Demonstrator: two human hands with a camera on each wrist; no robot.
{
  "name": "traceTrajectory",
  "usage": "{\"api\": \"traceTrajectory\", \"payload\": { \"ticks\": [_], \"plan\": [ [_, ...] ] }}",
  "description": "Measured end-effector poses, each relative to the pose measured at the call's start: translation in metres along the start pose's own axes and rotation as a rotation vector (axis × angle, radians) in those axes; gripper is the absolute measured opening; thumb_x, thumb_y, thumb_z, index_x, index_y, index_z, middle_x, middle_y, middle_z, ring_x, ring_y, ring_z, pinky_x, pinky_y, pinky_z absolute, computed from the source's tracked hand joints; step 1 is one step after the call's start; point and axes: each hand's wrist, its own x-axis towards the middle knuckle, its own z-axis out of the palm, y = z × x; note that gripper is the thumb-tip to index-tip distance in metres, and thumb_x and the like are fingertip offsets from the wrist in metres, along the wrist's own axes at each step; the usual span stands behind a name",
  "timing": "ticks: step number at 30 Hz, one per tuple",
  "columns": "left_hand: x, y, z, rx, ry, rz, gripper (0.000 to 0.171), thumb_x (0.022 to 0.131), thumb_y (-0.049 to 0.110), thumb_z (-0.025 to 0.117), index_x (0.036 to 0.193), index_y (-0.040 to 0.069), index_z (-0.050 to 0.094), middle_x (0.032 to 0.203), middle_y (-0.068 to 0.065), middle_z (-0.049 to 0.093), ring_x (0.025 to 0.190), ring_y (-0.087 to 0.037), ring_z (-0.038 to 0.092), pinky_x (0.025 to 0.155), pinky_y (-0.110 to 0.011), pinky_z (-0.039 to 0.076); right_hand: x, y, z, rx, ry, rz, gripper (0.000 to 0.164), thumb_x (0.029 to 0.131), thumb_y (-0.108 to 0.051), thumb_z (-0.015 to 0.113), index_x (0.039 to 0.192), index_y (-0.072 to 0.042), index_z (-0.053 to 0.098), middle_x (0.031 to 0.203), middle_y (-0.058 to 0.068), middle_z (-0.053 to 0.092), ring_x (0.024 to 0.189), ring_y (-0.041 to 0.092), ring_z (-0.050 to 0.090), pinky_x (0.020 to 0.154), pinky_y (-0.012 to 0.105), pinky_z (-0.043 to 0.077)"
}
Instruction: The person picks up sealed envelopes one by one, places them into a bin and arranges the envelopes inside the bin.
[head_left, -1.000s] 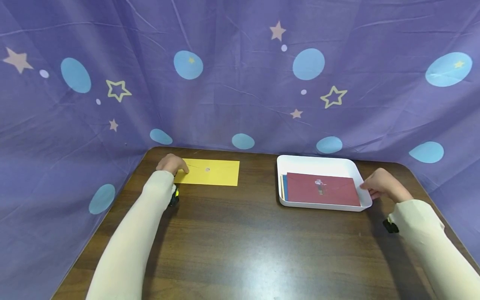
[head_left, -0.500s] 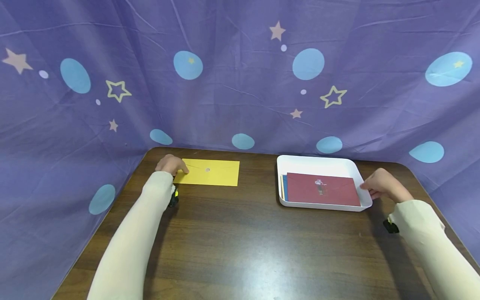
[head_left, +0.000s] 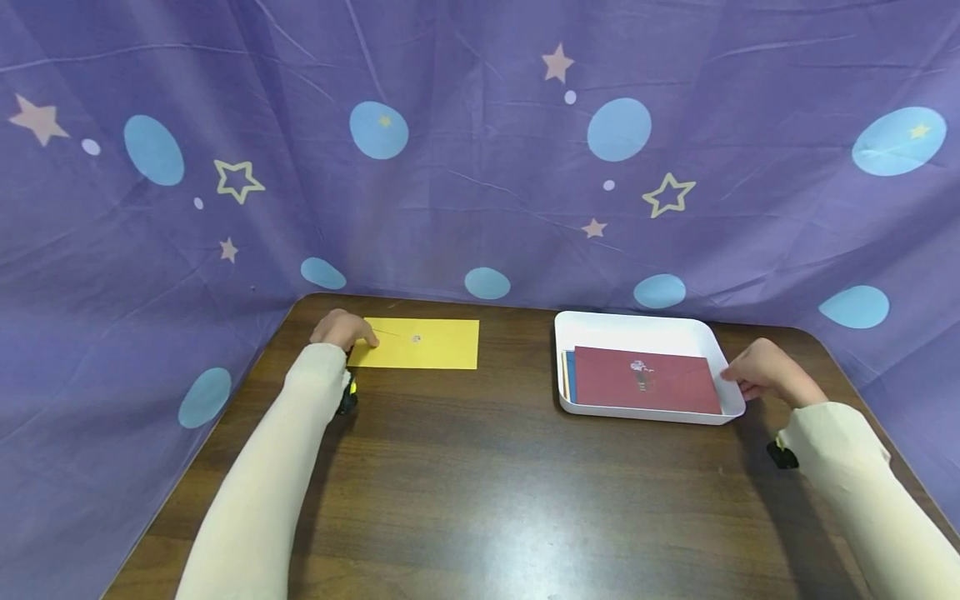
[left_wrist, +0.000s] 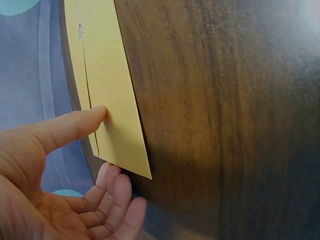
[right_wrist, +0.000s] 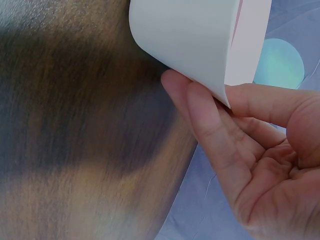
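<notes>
A yellow envelope [head_left: 442, 344] with a small printed mark lies at the back left of the table. My left hand [head_left: 339, 329] holds its left end: in the left wrist view the thumb [left_wrist: 75, 127] presses on top and the curled fingers [left_wrist: 120, 195] meet the short edge. At the back right stands a white tray [head_left: 637, 325]. Its right rim is pinched by my right hand [head_left: 768, 371], with the thumb [right_wrist: 265, 102] over the rim and the fingers [right_wrist: 200, 107] against the outer wall. A dark red envelope [head_left: 641, 381] lies in the tray.
Under the red envelope, edges of a blue envelope [head_left: 571, 375] and a pale yellow one show. The brown wooden table [head_left: 480, 475] runs back to a purple curtain [head_left: 480, 167] with stars and blue ovals, which hangs close behind and along its left side.
</notes>
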Motion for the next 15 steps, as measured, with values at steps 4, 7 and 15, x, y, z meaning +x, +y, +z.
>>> {"api": "traceTrajectory", "payload": {
  "ticks": [4, 7, 15],
  "plan": [
    [-0.0008, 0.0013, -0.0009, 0.007, -0.017, -0.006, 0.069, 0.086, 0.033, 0.075, 0.135, -0.01, 0.053, 0.128, -0.029, 0.062, 0.116, -0.039, 0.06, 0.099, -0.044, 0.054, -0.0004, 0.0008, 0.0004, 0.004, 0.005, -0.009, 0.027, 0.09, 0.002, 0.063, 0.101, 0.027, 0.061, 0.068, 0.005, 0.067, 0.063, 0.017, 0.068, 0.06, 0.034, 0.062],
    [0.0009, 0.002, -0.0008, 0.015, -0.024, -0.013, 0.069, 0.086, 0.033, 0.075, 0.136, -0.009, 0.053, 0.129, -0.029, 0.061, 0.116, -0.039, 0.059, 0.1, -0.044, 0.053, -0.0007, 0.0011, 0.0005, 0.008, 0.007, -0.016, 0.027, 0.09, 0.002, 0.063, 0.101, 0.027, 0.061, 0.069, 0.005, 0.068, 0.063, 0.017, 0.068, 0.06, 0.034, 0.062],
    [0.0041, 0.0035, -0.0018, 0.002, -0.045, -0.035, 0.071, 0.088, 0.032, 0.074, 0.14, -0.009, 0.049, 0.134, -0.029, 0.057, 0.119, -0.039, 0.057, 0.1, -0.044, 0.053, 0.0014, 0.0024, -0.0002, 0.005, 0.007, -0.015, 0.028, 0.09, 0.002, 0.064, 0.101, 0.027, 0.061, 0.07, 0.006, 0.068, 0.063, 0.017, 0.068, 0.061, 0.035, 0.062]
  ]
}}
